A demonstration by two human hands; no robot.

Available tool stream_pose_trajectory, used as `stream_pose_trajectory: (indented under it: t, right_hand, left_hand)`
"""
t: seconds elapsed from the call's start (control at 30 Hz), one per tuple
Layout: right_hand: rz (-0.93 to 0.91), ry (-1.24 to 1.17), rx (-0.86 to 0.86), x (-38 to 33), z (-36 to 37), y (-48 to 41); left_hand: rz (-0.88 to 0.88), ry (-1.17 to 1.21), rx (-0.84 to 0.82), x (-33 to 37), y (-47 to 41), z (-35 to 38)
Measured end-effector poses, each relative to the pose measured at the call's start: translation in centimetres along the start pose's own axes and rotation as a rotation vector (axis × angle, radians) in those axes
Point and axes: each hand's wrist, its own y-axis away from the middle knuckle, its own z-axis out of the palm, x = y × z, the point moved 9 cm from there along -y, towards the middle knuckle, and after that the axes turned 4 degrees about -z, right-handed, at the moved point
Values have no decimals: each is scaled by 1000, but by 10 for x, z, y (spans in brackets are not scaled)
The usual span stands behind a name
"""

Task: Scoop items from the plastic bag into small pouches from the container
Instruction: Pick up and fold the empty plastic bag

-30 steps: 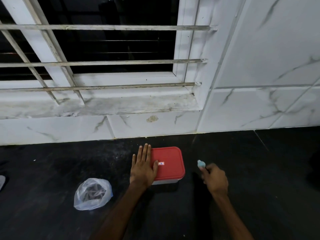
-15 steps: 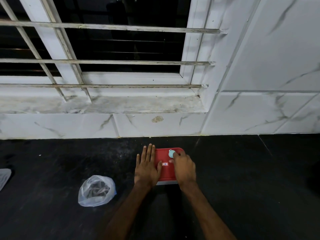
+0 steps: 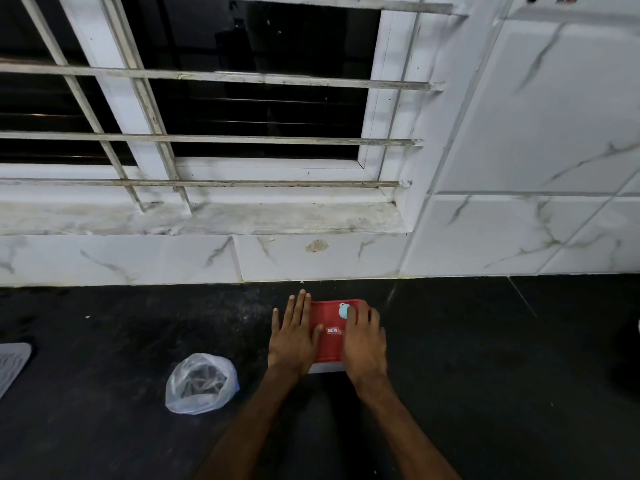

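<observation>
Red-lidded container (image 3: 330,336) under both flat hands, left hand (image 3: 293,336) empty, right hand (image 3: 363,341) pinching scoop (image 3: 343,310).

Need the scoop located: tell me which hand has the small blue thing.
The right hand, lying on the red lid; the blue thing sits by its fingertips. The left hand lies flat, empty.

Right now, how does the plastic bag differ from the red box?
The bag is soft, see-through and crumpled, showing dark contents; the box is rigid, with a red lid hiding its inside. The bag lies untouched; both hands, left and right, lie flat on the box. Both sit on the dark floor.
</observation>
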Motion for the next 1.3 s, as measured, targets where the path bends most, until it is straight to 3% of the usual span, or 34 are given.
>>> stream_pose_trajectory:
  t: [0.13,0.27,0.33,0.37,0.47,0.53,0.57,0.77,0.87,0.97,1.07,1.17,1.3]
  right_hand:
    - [-87,-29,135,-33,-17,6]
    - [-312,-199,193,-111,-19,29]
    - [-357,-352,158,-149,-9,40]
    - [-346,-416,63,-166,4,42]
    - [-232,-482,-259,-193,58,47]
    - [-124,-548,-380,-196,83,53]
    - [-77,-595,-408,-197,91,56]
    - [5,-761,-419,-188,92,48]
    - [18,-831,-334,-171,83,39]
    - [12,-785,-170,-150,66,29]
    - [12,-753,-86,-137,54,24]
    - [32,-666,-83,-132,51,21]
    - [-60,-497,-61,-144,31,19]
  left_hand:
    - [-36,44,99,-46,13,-21]
    - [-230,142,212,-133,42,-47]
    - [-379,240,266,-191,69,-52]
    - [-444,292,249,-218,82,-50]
    - [-588,465,-77,-278,113,-7]
    - [-656,671,-303,-289,132,26]
    - [-667,728,-339,-293,137,37]
    - [-568,1018,-82,-280,129,18]
    - [-447,1368,-111,-246,120,-1]
    - [-438,1712,-190,-224,112,-7]
    - [-267,1542,-257,-201,105,-18]
    - [-194,1334,-167,-185,99,-32]
    - [-175,1328,-128,-169,97,-47]
